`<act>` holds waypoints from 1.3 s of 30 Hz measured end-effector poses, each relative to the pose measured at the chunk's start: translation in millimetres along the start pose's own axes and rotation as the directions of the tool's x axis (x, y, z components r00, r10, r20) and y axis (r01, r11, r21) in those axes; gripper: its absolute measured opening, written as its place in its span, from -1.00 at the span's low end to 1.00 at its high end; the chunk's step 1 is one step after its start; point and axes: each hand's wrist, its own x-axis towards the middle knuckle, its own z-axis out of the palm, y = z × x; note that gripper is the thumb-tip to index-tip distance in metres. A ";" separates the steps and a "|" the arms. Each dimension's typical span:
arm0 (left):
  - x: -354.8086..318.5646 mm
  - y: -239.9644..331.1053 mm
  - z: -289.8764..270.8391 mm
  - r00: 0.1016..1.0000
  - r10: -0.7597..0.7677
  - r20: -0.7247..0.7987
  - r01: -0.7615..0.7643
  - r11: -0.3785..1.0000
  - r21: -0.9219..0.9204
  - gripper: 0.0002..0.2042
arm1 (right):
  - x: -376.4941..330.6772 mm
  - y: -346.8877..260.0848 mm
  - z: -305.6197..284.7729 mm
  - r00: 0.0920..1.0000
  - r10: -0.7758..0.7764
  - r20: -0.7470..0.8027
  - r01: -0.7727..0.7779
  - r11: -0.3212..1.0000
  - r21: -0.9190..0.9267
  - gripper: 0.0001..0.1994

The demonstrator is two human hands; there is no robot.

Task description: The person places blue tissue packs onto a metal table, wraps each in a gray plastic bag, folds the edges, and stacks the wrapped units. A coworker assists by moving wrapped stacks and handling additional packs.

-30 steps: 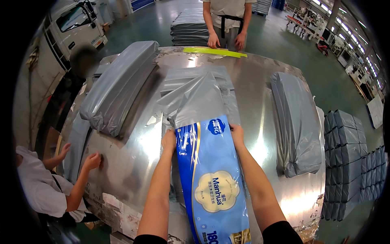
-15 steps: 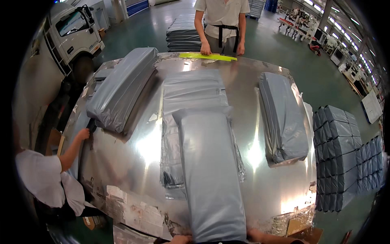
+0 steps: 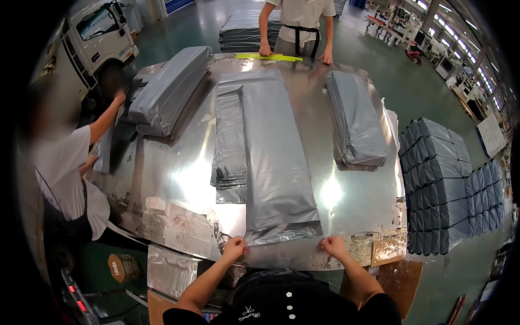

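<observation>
A long grey plastic bag (image 3: 279, 157) lies flat at the middle of the metal table, over a stack of similar grey bags (image 3: 230, 146) that shows at its left and far side. Its near end is a folded, wrinkled strip. My left hand (image 3: 235, 248) is closed in a pinch at the near left corner. At the near right corner my right hand (image 3: 334, 246) has its fingers pinched together on the bag's edge. Both forearms reach up from the near side of the table.
Thick grey bag stacks lie at left (image 3: 170, 92) and right (image 3: 357, 119) on the metal table (image 3: 179, 184). One person (image 3: 295, 24) stands at the far edge by a yellow-green strip (image 3: 268, 57); another (image 3: 70, 162) works at left. Strapped bundles (image 3: 439, 184) stand at right.
The top bag has moved forward over the stack, its near end now lying on the table. My hands and forearms have come further into view. The person at left has reached farther forward.
</observation>
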 end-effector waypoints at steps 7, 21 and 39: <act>-3.9 -30.0 26.7 0.983 0.183 0.018 -0.183 0.966 0.182 -0.77 | -4.4 -77.5 59.6 0.621 -0.711 -0.330 0.712 0.688 -0.142 -0.77; -40.1 -3.3 21.9 0.972 0.146 0.182 -0.135 0.988 -0.071 -0.84 | -4.8 -192.0 109.7 0.671 -0.638 0.379 0.585 0.769 0.259 -0.82; -53.4 75.5 -2.7 0.693 0.716 -0.081 -0.496 0.556 0.667 -0.77 | -164.9 304.9 -99.0 0.972 0.226 0.061 -0.060 0.492 -0.868 -0.63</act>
